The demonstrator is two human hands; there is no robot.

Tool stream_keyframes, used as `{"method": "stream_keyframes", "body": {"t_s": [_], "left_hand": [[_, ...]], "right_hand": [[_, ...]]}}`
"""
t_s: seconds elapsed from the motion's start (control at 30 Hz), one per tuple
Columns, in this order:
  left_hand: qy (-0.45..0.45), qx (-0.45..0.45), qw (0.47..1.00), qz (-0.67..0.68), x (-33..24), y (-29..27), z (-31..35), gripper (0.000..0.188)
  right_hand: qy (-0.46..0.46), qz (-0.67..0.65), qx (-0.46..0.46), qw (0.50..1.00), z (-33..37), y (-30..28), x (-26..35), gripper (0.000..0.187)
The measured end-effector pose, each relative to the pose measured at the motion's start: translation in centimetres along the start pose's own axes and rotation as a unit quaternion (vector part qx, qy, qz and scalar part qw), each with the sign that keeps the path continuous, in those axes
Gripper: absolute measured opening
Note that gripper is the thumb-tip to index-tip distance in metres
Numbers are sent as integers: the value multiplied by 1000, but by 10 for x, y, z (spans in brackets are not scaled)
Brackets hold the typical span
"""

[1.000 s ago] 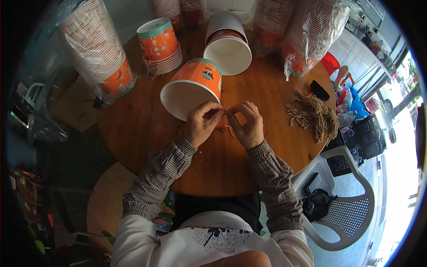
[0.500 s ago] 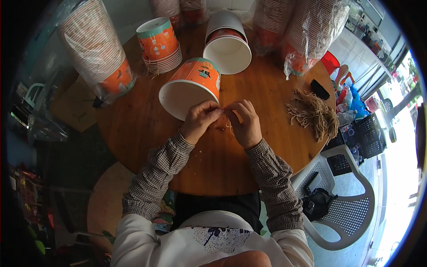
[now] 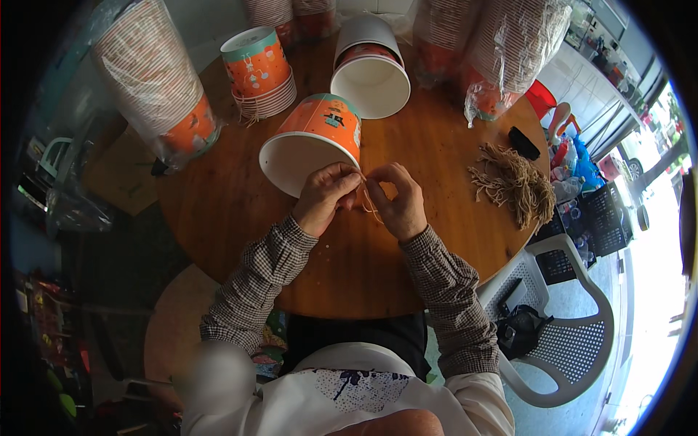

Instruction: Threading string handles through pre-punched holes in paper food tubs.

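An orange paper bucket [image 3: 314, 118] with a green base band lies on its side on the table, its white mouth turned toward me. Right by its rim, my left hand [image 3: 320, 198] pinches a thin tan string [image 3: 374, 212] between thumb and forefinger. My right hand [image 3: 401, 205] meets it there, thumb and fingertips closed on the same string. A loose loop of the string hangs below the fingertips. Whether the string passes through the rim is hidden by my fingers.
The round wooden table [image 3: 443, 247] bears a tan string bundle [image 3: 518, 187] and a black object [image 3: 523, 144] at right. Beyond are a short bucket stack [image 3: 259, 76], lying buckets [image 3: 372, 83] and tall bagged stacks [image 3: 149, 65], [image 3: 512, 54]. A grey plastic chair [image 3: 574, 320] stands at right.
My hands stay near the bucket's rim. My fingers have shifted slightly on the string, and more of it shows between them.
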State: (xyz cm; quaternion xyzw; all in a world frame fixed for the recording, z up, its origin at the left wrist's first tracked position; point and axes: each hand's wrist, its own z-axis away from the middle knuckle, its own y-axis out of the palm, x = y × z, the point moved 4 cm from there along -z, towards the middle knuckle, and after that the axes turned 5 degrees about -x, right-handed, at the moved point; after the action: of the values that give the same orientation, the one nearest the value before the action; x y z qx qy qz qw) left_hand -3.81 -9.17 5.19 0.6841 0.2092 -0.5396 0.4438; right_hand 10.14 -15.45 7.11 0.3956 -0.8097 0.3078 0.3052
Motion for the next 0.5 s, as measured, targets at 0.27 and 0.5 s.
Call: {"method": "stream_keyframes", "body": {"t_s": [0.27, 0.5], "left_hand": [[-45, 5, 997, 57, -7, 10, 8, 16], [-16, -30, 997, 75, 1, 4, 7, 14]], "right_hand": [[16, -51, -58, 997, 2, -3, 2, 9], [-59, 11, -50, 997, 3, 0, 17, 13]]}}
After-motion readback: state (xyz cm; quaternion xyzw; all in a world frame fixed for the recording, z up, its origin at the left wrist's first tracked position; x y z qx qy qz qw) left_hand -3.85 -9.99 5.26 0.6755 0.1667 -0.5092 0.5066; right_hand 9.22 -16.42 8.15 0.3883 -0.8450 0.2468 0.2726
